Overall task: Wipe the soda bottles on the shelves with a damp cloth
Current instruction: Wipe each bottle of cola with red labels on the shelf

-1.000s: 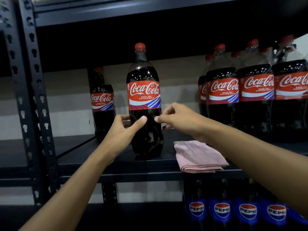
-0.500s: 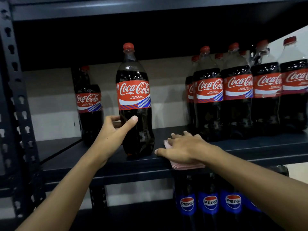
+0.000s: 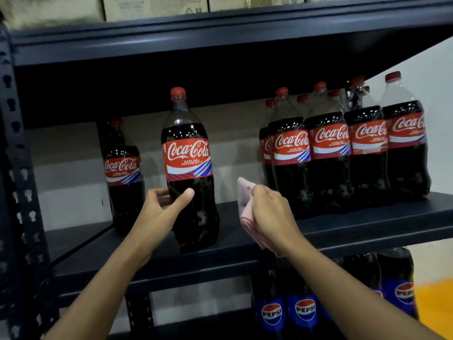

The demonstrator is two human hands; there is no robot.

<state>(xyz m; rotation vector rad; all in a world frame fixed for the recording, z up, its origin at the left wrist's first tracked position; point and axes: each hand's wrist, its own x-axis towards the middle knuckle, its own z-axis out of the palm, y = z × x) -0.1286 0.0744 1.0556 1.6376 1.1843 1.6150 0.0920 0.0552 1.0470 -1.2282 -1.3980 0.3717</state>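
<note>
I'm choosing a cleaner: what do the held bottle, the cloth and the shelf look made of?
Coca-Cola bottle: clear glossy plastic, by its highlights and see-through neck. Pink cloth: soft matte fabric, folded in layers. Shelf: apparently dark painted metal, with punched uprights.

The dark metal shelf (image 3: 367,225) before you carries one Coke bottle (image 3: 188,168) upright near its front edge, a second bottle (image 3: 123,173) far back on your left, and a tight cluster (image 3: 343,153) on your right. The top shelf (image 3: 220,38) bears cartons (image 3: 157,6). Pepsi bottles (image 3: 304,310) stand below.
</note>
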